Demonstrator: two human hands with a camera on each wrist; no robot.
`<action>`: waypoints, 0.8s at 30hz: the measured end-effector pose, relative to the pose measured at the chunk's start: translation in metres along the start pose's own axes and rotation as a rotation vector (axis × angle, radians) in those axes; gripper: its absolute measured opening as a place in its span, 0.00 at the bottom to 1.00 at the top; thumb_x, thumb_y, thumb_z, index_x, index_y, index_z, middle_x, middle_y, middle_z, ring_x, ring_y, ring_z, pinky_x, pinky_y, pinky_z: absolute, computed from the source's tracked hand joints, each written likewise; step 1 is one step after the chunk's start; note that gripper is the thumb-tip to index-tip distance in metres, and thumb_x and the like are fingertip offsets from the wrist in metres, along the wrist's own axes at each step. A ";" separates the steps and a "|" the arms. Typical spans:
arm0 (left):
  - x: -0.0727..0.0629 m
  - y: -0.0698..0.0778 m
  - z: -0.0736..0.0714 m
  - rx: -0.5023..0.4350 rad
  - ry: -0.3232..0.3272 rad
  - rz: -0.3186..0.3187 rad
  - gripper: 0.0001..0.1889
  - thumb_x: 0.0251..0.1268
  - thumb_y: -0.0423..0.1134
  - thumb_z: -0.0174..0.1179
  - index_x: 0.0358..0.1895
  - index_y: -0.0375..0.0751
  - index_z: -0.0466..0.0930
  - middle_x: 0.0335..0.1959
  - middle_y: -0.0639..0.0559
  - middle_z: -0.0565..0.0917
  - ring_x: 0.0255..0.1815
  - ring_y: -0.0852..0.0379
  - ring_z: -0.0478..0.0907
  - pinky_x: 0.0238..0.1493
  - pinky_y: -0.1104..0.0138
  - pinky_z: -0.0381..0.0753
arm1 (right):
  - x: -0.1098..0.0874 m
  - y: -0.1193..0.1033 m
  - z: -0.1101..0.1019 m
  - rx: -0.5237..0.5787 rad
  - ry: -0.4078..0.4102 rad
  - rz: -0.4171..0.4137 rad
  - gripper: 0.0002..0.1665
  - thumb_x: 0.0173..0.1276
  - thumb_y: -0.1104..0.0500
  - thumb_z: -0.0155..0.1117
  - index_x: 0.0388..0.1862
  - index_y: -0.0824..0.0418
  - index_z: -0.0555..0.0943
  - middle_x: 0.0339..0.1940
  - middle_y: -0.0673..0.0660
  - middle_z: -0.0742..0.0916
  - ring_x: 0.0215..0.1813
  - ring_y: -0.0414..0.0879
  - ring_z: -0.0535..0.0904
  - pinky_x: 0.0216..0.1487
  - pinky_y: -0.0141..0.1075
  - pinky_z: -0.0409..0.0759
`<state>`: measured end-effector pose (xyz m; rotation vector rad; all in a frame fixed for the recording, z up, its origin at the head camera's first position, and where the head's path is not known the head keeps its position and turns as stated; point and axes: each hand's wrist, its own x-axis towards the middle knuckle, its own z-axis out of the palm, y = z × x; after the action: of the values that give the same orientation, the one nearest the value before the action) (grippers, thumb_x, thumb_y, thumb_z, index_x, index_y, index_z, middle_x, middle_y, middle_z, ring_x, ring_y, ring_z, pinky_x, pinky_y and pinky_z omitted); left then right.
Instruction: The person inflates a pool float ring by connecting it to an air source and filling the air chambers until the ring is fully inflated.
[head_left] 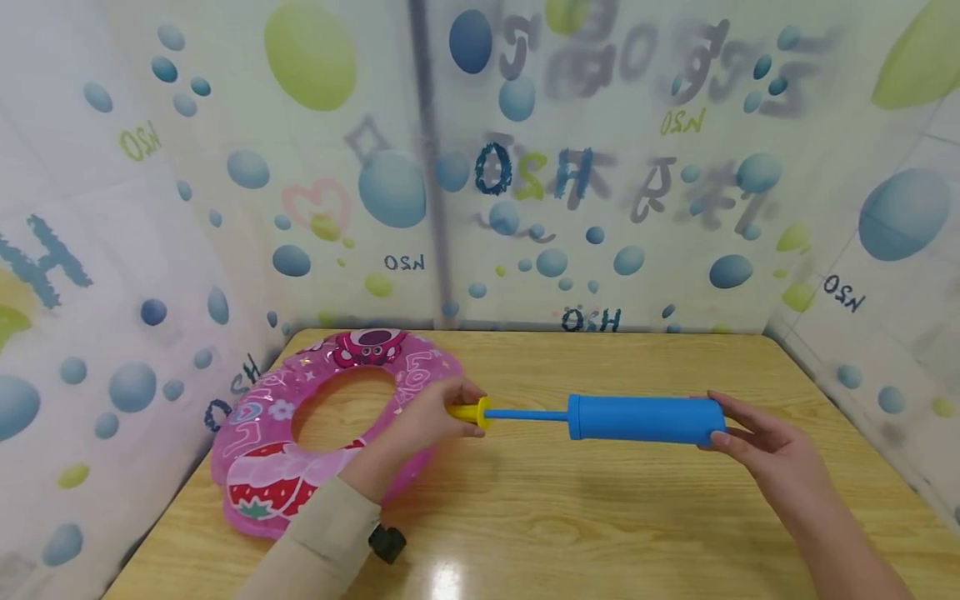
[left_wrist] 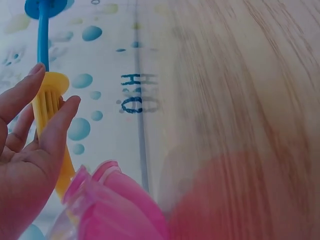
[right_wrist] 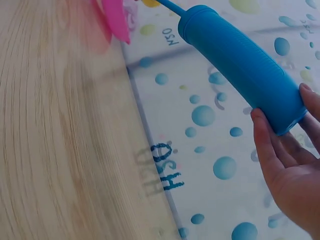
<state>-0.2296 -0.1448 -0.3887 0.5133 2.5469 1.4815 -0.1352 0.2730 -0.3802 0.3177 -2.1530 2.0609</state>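
Note:
A blue hand pump (head_left: 637, 418) lies level across the head view, raised over the table, its thin blue rod (head_left: 528, 414) drawn out to the left. My left hand (head_left: 438, 408) grips the yellow handle (left_wrist: 50, 102) at the rod's end, thumb and fingers around it. At the other end, my right hand (head_left: 772, 446) holds the base of the blue barrel (right_wrist: 240, 65) between thumb and fingers. Behind and left of my left hand lies a pink inflatable swim ring (head_left: 255, 417) with strawberry and bear prints, partly covered by my left forearm.
Both hands are above a wood-grain table (head_left: 570, 517). Patterned walls (head_left: 637, 292) with blue and green dots close in the back and both sides. A small black device (head_left: 387, 543) sits at the left sleeve's cuff (head_left: 337, 521).

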 end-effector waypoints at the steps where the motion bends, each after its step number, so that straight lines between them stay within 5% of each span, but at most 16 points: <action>1: 0.000 -0.002 -0.002 0.002 0.001 -0.006 0.22 0.52 0.31 0.73 0.52 0.42 0.80 0.46 0.52 0.83 0.50 0.51 0.78 0.54 0.60 0.79 | -0.001 0.000 -0.003 0.009 0.004 0.002 0.27 0.72 0.70 0.57 0.69 0.58 0.73 0.57 0.38 0.80 0.46 0.38 0.84 0.47 0.26 0.80; 12: -0.003 0.000 0.000 0.001 -0.019 0.046 0.21 0.52 0.31 0.73 0.52 0.40 0.81 0.44 0.51 0.83 0.48 0.52 0.79 0.53 0.61 0.80 | -0.004 0.002 -0.012 0.122 0.002 0.006 0.27 0.71 0.73 0.55 0.66 0.57 0.76 0.57 0.41 0.81 0.45 0.41 0.85 0.45 0.33 0.82; 24: -0.001 0.014 0.025 -0.017 -0.033 0.091 0.21 0.53 0.29 0.72 0.52 0.35 0.80 0.44 0.49 0.83 0.47 0.50 0.80 0.51 0.61 0.81 | 0.005 0.004 0.034 -0.076 -0.010 0.065 0.24 0.68 0.65 0.65 0.62 0.57 0.76 0.58 0.41 0.79 0.50 0.36 0.82 0.47 0.33 0.82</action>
<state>-0.2184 -0.1185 -0.3894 0.6535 2.5150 1.5101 -0.1400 0.2391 -0.3846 0.2530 -2.2696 2.0089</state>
